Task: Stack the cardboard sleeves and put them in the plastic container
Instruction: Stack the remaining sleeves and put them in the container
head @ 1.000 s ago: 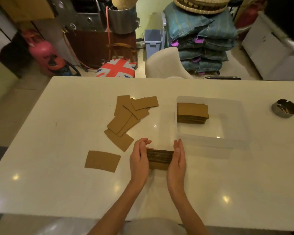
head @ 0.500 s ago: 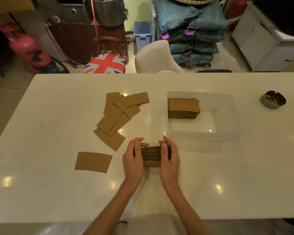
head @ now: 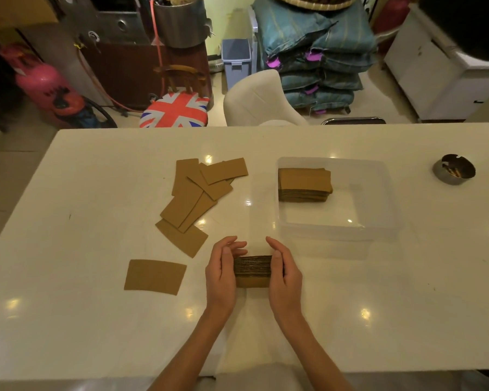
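Observation:
A stack of brown cardboard sleeves point(head: 253, 270) stands on edge on the white table point(head: 96, 320), pressed between my left hand point(head: 223, 273) and my right hand point(head: 284, 273). Both hands clamp its sides with fingers extended. To the upper right sits a clear plastic container point(head: 378, 230) with another sleeve stack point(head: 304, 183) in its far left corner. Several loose sleeves point(head: 198, 193) lie scattered to the left of the container. A single sleeve point(head: 154, 276) lies flat to the left of my left hand.
A metal ashtray point(head: 453, 169) sits at the table's far right. Beyond the far edge stand a white chair point(head: 257, 100) and a union-flag stool point(head: 175, 111). Stacked cushions, a bin and a pink gas cylinder fill the background.
My hands have closed in on the stack from both sides, squaring it up; the stack stays at the same spot on the table. The camera has shifted slightly.

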The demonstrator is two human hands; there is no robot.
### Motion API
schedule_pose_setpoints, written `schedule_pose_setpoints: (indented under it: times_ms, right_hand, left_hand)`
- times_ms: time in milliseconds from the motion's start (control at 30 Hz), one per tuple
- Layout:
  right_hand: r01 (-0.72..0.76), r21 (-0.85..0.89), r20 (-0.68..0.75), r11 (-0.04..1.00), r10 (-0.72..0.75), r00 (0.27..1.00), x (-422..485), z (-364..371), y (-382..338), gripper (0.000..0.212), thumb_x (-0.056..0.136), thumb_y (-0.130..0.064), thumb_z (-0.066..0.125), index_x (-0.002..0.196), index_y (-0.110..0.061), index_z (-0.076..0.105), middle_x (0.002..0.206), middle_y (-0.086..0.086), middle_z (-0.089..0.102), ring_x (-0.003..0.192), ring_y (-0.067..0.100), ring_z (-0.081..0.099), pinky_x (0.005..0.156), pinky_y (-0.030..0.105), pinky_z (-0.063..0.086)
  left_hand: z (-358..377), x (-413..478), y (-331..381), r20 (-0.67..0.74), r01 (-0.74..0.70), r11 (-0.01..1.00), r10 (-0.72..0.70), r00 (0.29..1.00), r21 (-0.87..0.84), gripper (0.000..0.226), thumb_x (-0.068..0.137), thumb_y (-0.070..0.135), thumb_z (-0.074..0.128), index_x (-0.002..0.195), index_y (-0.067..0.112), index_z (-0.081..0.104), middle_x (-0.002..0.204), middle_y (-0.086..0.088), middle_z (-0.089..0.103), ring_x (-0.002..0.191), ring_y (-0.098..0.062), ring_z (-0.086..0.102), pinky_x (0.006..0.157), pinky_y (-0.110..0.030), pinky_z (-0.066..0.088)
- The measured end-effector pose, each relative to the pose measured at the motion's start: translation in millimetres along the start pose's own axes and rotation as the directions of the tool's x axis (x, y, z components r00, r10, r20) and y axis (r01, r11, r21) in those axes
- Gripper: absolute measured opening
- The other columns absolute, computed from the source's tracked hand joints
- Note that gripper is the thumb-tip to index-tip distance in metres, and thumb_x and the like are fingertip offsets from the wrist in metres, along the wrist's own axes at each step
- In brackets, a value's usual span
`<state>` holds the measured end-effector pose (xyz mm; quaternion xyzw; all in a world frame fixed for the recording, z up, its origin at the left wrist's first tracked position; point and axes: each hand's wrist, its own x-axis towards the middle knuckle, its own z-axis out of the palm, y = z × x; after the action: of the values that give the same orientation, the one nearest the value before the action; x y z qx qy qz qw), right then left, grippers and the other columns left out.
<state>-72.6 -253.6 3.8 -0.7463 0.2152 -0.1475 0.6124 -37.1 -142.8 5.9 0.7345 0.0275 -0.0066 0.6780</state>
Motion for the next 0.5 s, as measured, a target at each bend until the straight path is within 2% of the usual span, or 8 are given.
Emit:
schedule_pose_setpoints:
  times_ms: [100, 200, 267, 333, 400, 467, 500]
  right_hand:
    - [0.014, -0.065, 0.065, 0.998, -0.01, 0.998, 1, -1, -3, 0.034, 0.106, -0.023, 0.034, 0.128, -0.044, 0.049, 0.13, -0.033, 0.052, 0.127, -0.009, 0.046, 0.11, 0.024, 0.04]
    - [0.029, -0.125, 0.149, 0.992, -0.01, 0.989, 4, -8, -1, 0.035, 0.104, -0.037, 0.032, 0.136, -0.048, 0.038, 0.144, -0.028, 0.043, 0.136, -0.01, 0.034, 0.117, 0.027, 0.033]
    - [0.106, -0.222, 0.273, 0.969, -0.043, 0.961, 6, -19, -1, 0.049, 0.098, -0.054, 0.035, 0.145, -0.052, 0.021, 0.158, -0.021, 0.022, 0.144, -0.01, 0.015, 0.118, 0.016, 0.022]
    - [0.243, -0.329, 0.416, 0.912, -0.09, 0.905, 5, -30, 1, 0.069, 0.089, -0.065, 0.045, 0.148, -0.052, 0.011, 0.161, -0.019, 0.004, 0.145, -0.009, 0.005, 0.113, 0.007, 0.019]
    - [0.384, -0.39, 0.499, 0.837, -0.159, 0.852, 3, -37, 6, 0.072, 0.087, -0.061, 0.055, 0.149, -0.044, 0.023, 0.157, -0.013, 0.011, 0.141, -0.004, 0.017, 0.112, 0.013, 0.03]
    - [0.383, -0.356, 0.491, 0.852, -0.179, 0.853, 5, -39, 8, 0.062, 0.087, -0.047, 0.066, 0.142, -0.042, 0.037, 0.142, -0.013, 0.027, 0.129, -0.004, 0.035, 0.106, 0.019, 0.042]
    - [0.345, -0.332, 0.475, 0.878, -0.16, 0.865, 7, -38, 6, 0.059, 0.086, -0.042, 0.069, 0.137, -0.045, 0.041, 0.134, -0.014, 0.031, 0.122, -0.005, 0.04, 0.101, 0.018, 0.045]
  left_hand:
    - [1, 1, 1, 0.001, 0.018, 0.999, -0.018, 1.0, -0.027, 0.03, 0.107, 0.017, 0.032, 0.12, 0.015, 0.059, 0.107, 0.001, 0.073, 0.1, -0.022, 0.069, 0.086, -0.036, 0.057]
    - [0, 2, 1, 0.01, 0.045, 0.998, -0.045, 0.999, -0.031, 0.031, 0.107, 0.018, 0.032, 0.115, 0.014, 0.062, 0.104, 0.001, 0.073, 0.1, -0.018, 0.069, 0.085, -0.031, 0.056]
    - [-1, 3, 0, 0.009, 0.062, 0.998, -0.062, 0.998, -0.022, 0.032, 0.107, 0.016, 0.034, 0.106, 0.013, 0.066, 0.097, 0.0, 0.073, 0.095, -0.016, 0.068, 0.082, -0.028, 0.056]
    - [-1, 3, 0, 0.01, 0.059, 0.998, -0.059, 0.998, -0.006, 0.034, 0.107, 0.013, 0.034, 0.096, 0.013, 0.067, 0.089, 0.001, 0.07, 0.087, -0.013, 0.066, 0.077, -0.028, 0.054]
    - [0, 4, -2, -0.009, 0.052, 0.999, -0.051, 0.999, 0.017, 0.035, 0.107, 0.013, 0.035, 0.09, 0.013, 0.066, 0.082, 0.004, 0.066, 0.08, -0.011, 0.062, 0.073, -0.029, 0.052]
    - [1, 6, -5, -0.031, 0.048, 0.998, -0.048, 0.998, 0.03, 0.036, 0.107, 0.013, 0.035, 0.087, 0.013, 0.065, 0.079, 0.005, 0.065, 0.077, -0.01, 0.061, 0.071, -0.027, 0.052]
    - [2, 7, -5, -0.038, 0.044, 0.998, -0.043, 0.998, 0.035, 0.036, 0.107, 0.014, 0.035, 0.086, 0.014, 0.064, 0.079, 0.005, 0.064, 0.076, -0.009, 0.061, 0.07, -0.026, 0.052]
